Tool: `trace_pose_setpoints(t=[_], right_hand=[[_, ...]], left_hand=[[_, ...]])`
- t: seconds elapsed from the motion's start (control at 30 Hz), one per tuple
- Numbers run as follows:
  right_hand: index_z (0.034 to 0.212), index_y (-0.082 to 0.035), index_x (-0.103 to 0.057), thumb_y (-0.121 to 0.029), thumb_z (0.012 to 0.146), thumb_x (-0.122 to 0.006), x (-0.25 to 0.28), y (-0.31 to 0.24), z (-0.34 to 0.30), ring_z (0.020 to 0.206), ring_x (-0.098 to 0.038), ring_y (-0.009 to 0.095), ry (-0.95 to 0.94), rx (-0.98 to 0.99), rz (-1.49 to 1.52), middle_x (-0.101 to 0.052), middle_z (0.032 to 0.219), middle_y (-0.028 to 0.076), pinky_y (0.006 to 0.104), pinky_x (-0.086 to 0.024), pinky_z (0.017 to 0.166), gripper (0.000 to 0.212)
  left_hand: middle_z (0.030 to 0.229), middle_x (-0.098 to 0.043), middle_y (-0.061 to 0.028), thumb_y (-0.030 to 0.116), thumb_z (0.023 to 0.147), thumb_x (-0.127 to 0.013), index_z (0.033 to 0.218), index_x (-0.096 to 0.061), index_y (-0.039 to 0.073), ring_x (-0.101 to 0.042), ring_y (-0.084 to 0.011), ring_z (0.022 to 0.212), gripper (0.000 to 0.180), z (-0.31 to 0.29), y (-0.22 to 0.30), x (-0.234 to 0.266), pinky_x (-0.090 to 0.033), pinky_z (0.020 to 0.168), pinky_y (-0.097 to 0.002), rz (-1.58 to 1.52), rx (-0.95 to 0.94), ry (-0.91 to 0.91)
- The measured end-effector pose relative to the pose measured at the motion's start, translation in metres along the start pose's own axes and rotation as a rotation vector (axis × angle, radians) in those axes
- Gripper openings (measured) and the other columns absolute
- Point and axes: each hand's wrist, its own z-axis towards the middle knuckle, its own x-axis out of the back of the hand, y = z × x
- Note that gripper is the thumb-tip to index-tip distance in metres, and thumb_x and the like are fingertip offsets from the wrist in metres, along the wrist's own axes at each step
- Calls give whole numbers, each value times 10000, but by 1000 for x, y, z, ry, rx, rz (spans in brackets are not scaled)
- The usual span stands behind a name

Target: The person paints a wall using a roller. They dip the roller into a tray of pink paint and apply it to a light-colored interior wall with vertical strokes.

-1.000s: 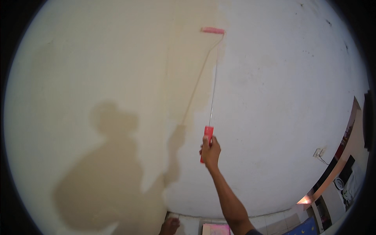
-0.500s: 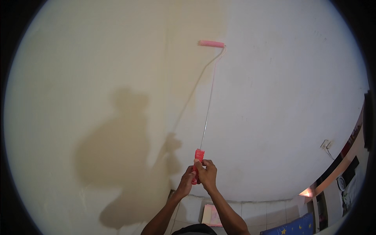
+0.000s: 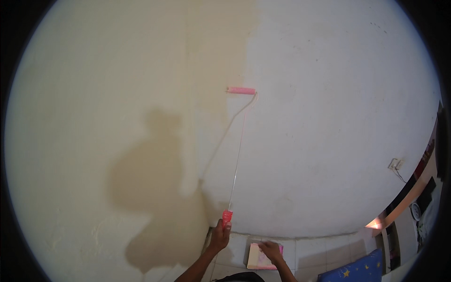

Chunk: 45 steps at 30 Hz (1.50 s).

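Note:
My left hand [image 3: 220,236] is closed round the red handle of a long paint roller [image 3: 242,90]. From there its thin metal rod rises to a pink sleeve that lies level against the wall, at the lower part of a beige painted strip [image 3: 217,56]. My right hand [image 3: 271,252] is off the handle, lower and to the right, with its fingers loosely bent and nothing visible in them. In the picture it overlaps a shallow cream-and-pink rectangular container [image 3: 254,258] on the tiled floor, hiding part of it; I cannot tell whether they touch.
Beige wall [image 3: 94,117] meets whitish wall [image 3: 319,131] at a corner on the left. A socket with wires [image 3: 395,164] is at the right. Low on the right stand a blue star-patterned panel [image 3: 354,268] and a round white object [image 3: 415,211]. My shadow falls on the left wall.
The roller has come down the wall and slightly left. My right hand has let go of the handle and dropped to the right, while my left hand keeps its hold, now lower.

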Motion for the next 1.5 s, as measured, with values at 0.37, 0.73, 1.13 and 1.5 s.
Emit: trace_pose_setpoints(t=[0.37, 0.73, 1.13, 1.5], right_hand=[[915, -51, -604, -269, 823, -630, 32, 157, -79, 531, -536, 150, 260, -457, 562, -571, 661, 43, 278, -442, 463, 238], [1003, -40, -628, -211, 858, -558, 65, 204, -69, 617, -580, 173, 284, -499, 786, -618, 801, 84, 249, -471, 499, 235], [999, -45, -631, -175, 828, -599, 128, 234, -27, 596, -577, 180, 307, -507, 869, -634, 825, 90, 266, -487, 500, 218], [909, -122, -568, -214, 857, -598, 135, 250, -31, 411, -425, 93, 285, -619, 991, -469, 586, -4, 199, -314, 320, 109]], left_hand=[[615, -481, -114, 443, 943, -390, 913, -490, -7, -486, -220, 557, 462, 92, 72, -2, -414, 551, -368, -3, -130, 12], [540, -429, -3, 483, 929, -400, 843, -456, 36, -444, -88, 478, 459, 143, 144, -19, -390, 451, -273, -139, -144, -48], [492, -429, -23, 567, 905, -356, 731, -409, 56, -457, -131, 371, 542, 319, 403, -68, -397, 352, -301, -188, -423, -15], [529, -439, -22, 677, 827, -389, 735, -408, 74, -475, -121, 393, 611, 276, 358, -141, -397, 352, -274, -272, -288, 17]])
